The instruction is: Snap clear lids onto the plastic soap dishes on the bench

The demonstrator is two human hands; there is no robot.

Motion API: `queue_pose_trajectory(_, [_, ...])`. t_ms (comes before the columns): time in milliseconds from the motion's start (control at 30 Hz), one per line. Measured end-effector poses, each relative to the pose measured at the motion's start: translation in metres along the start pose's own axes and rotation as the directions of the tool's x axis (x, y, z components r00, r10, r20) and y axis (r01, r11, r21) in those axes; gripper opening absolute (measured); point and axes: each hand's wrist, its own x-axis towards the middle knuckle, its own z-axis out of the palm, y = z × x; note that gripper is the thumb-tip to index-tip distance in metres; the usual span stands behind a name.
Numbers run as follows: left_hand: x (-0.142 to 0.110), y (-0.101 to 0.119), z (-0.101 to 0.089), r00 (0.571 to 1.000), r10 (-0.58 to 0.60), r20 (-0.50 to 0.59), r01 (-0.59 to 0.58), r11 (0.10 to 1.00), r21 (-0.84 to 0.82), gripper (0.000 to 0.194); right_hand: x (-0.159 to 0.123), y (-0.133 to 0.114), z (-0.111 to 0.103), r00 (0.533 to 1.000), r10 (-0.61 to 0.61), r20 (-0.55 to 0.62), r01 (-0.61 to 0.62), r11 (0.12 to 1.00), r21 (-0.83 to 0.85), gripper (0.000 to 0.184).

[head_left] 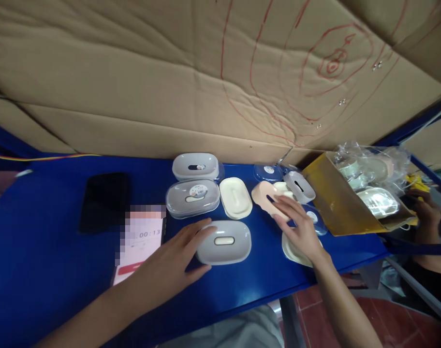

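My left hand rests on the blue table, fingers curled round the left end of a grey oval soap-box tray. My right hand reaches forward with fingers stretched out onto a pink oval tray, and its palm lies over a cream tray. Behind the grey tray stand two closed grey boxes with clear lids and a cream tray.
A phone showing a timer and a dark phone lie at the left. A yellow carton with bagged boxes lies at the right, where another person's hand holds it. Cardboard walls off the back. Clear lids lie nearby.
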Motion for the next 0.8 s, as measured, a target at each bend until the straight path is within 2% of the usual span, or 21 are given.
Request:
queue_pose_trajectory(100, [0.001,0.0,-0.001,0.998,-0.063,0.008,0.063,0.997,-0.054,0.088,-0.013,-0.03,0.004,0.99,-0.129,0.05,0.123,0.986,0.117,0.044])
queue_pose_trajectory(167, [0.001,0.0,-0.001,0.997,-0.075,0.011,0.076,0.995,-0.058,0.091,-0.017,-0.036,0.01,0.977,-0.202,0.071,0.193,0.975,0.112,0.048])
queue_pose_trajectory(233, [0.0,-0.002,-0.001,0.998,-0.058,0.017,0.059,0.997,-0.043,0.089,-0.016,-0.031,0.016,0.984,-0.167,0.062,0.165,0.986,0.033,0.047])
queue_pose_trajectory(333, [-0.001,-0.003,0.001,1.0,0.004,0.029,-0.003,1.0,-0.004,0.067,-0.008,-0.013,0.018,0.998,-0.016,0.053,0.022,0.992,-0.121,0.044])
queue_pose_trajectory(400, [-0.002,-0.004,0.001,0.999,0.036,0.036,-0.036,0.999,0.019,0.051,-0.006,0.0,0.01,0.99,0.036,0.133,-0.011,0.983,-0.185,0.049])
queue_pose_trajectory(500, [-0.004,-0.004,0.001,0.998,0.048,0.035,-0.05,0.998,0.036,0.044,-0.017,0.028,-0.018,0.977,0.074,0.199,-0.037,0.982,-0.183,0.059])
queue_pose_trajectory(567, [-0.004,-0.005,0.001,0.998,0.056,0.03,-0.057,0.998,0.041,0.041,-0.035,0.055,-0.043,0.98,0.146,0.136,-0.122,0.978,-0.169,0.054])
queue_pose_trajectory(633, [-0.005,-0.006,0.001,0.998,0.061,0.031,-0.062,0.997,0.038,0.038,-0.055,0.082,-0.064,0.962,0.24,0.131,-0.212,0.958,-0.195,0.049])
queue_pose_trajectory(700, [-0.005,-0.007,0.002,0.997,0.067,0.026,-0.067,0.997,0.035,0.035,-0.07,0.102,-0.078,0.93,0.33,0.162,-0.301,0.936,-0.183,0.056])
queue_pose_trajectory(800, [-0.006,-0.008,0.004,0.998,0.066,0.016,-0.067,0.997,0.04,0.033,-0.076,0.111,-0.079,0.885,0.385,0.261,-0.367,0.923,-0.116,0.069])
